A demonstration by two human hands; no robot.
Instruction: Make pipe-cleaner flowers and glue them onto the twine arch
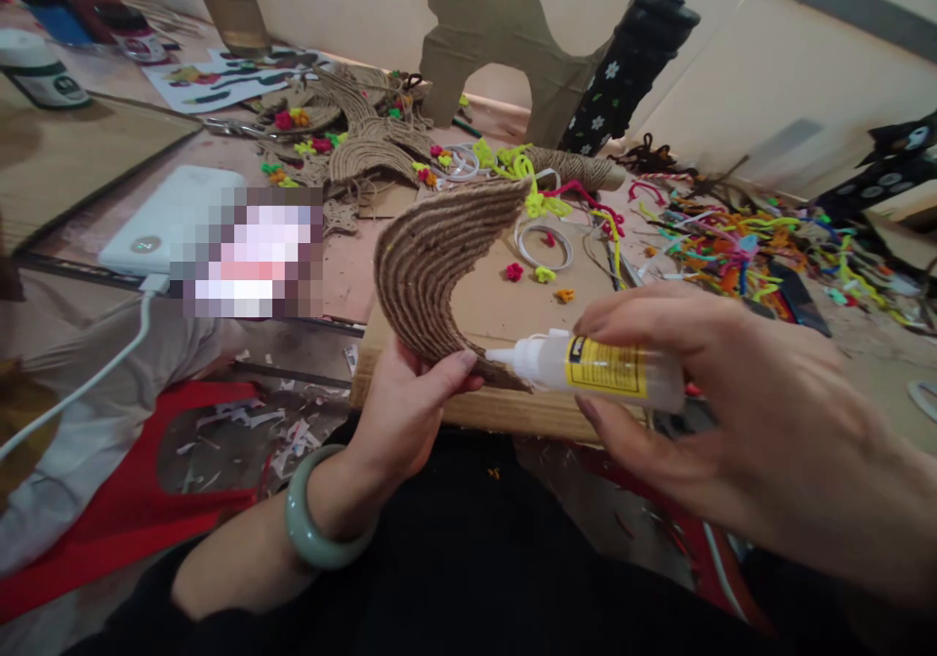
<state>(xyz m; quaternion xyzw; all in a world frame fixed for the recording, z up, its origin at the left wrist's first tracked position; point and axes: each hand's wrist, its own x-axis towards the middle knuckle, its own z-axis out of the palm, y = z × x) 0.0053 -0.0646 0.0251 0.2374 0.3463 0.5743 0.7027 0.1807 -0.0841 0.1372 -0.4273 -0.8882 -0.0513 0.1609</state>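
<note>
1) The left hand (406, 397) grips the lower part of a curved rope-covered piece (421, 256), thumb on the near edge and fingers tucked beneath, with a pale green bangle (311, 514) round the wrist
2) The rope-covered piece is in front of the person's dark clothing, tilted up over the near part of a cardboard board (487, 290), its rows of brown cord bending up to a narrow end at upper right
3) The right hand (761, 412) is closed round a small clear bottle (607, 368) with a yellow label, thumb below and fingers above, holding it on its side
4) The bottle's white nozzle (505, 354) points left at the lower end of the rope-covered piece, right by the left thumb; whether the tip touches the cord I cannot tell
5) On the board, beyond the bottle, lie a pink flower (514, 272), a yellow flower (545, 274) and an orange flower (564, 296), near a white ring (562, 252)
6) Farther back are more cord-covered pieces (373, 156) with small coloured flowers, and a roll of cord (578, 168) on its side
7) To the right, coloured strands (739, 246) lie in a tangled heap; to the left, a white power bank (172, 217) with a cable (139, 339) is beside a pixelated screen (256, 256)
8) At far left, another person's pale-clothed leg (95, 441) shows by a red stool (124, 510)
</note>
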